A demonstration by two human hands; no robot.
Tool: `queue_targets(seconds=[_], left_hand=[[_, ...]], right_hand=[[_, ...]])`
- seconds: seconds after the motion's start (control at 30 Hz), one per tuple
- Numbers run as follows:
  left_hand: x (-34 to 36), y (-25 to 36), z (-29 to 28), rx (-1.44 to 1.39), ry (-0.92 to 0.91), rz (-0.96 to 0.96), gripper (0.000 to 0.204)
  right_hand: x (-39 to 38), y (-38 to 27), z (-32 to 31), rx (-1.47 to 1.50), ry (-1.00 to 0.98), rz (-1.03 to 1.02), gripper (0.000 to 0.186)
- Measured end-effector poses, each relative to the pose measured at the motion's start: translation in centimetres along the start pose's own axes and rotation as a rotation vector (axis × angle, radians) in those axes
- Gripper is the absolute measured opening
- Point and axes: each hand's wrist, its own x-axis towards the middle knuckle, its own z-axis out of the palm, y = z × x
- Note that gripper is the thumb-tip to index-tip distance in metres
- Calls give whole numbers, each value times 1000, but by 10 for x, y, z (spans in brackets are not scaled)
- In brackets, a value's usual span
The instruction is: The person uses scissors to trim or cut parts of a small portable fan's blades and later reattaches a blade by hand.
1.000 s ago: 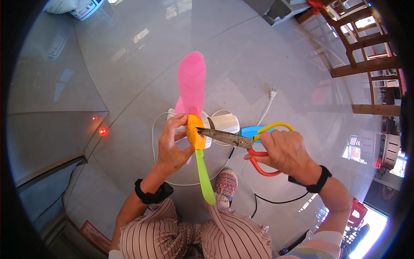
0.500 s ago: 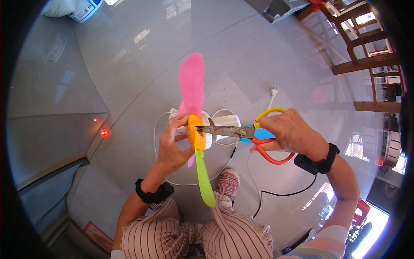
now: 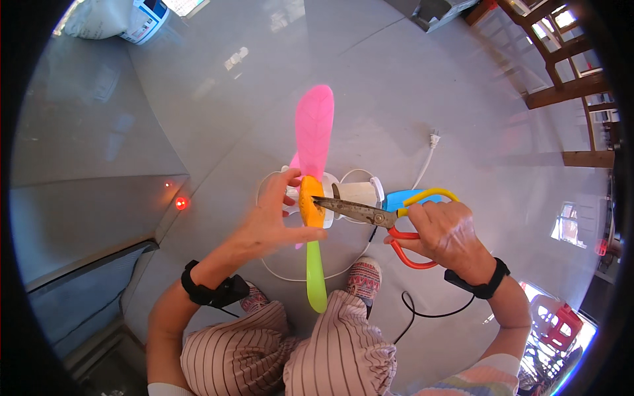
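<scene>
A small electric fan lies low in front of me, with a pink blade [image 3: 315, 132] pointing away and a green blade [image 3: 316, 277] pointing toward me. My left hand [image 3: 267, 221] grips the fan's orange hub [image 3: 308, 210], fingers at its far side and thumb along its near edge. In my right hand [image 3: 444, 234] is a pair of scissors [image 3: 360, 211] with one yellow and one red handle loop. Its blades are together, and their tip touches the hub's face. Behind the hub are the fan's white body [image 3: 360, 192] and a blue part [image 3: 399, 198].
A white cord loops around the fan, and a white plug [image 3: 434, 140] lies beyond it on the grey tiled floor. A red light [image 3: 181, 203] glows at left. White buckets [image 3: 146, 23] stand far left, wooden frames [image 3: 568, 92] far right, a red crate [image 3: 561, 327] near right.
The view has shifted, so the floor and fan appear further right. My left fingers have spread somewhat around the hub, thumb now stretched across its lower edge. The scissors tip stays at the hub, handles tilted lower.
</scene>
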Motion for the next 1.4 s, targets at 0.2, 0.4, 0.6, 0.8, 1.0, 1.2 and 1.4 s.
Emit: queue_targets(seconds=[0.2,0.4,0.6,0.8,1.0,1.2,1.4], left_hand=[[6,-14,18,-105,16,63,83],[1,-9,27,-389,108,-21,78],[5,-19,36,-390,195,75,72],[7,-21,32,-409,179,109,70],[7,-24,30,-416,128,125,71],[7,-23,28,-468,107,122,71],[9,-25,27,-442,86,135,70]], right_hand=[[-5,2,4,5,26,8,41],[1,0,-1,-23,-3,37,44],[4,11,-1,-42,-1,5,46],[2,20,7,4,-37,-32,47],[8,25,2,114,-145,-59,47],[24,36,-7,278,-313,-56,47],[22,33,-4,260,-281,-20,52]])
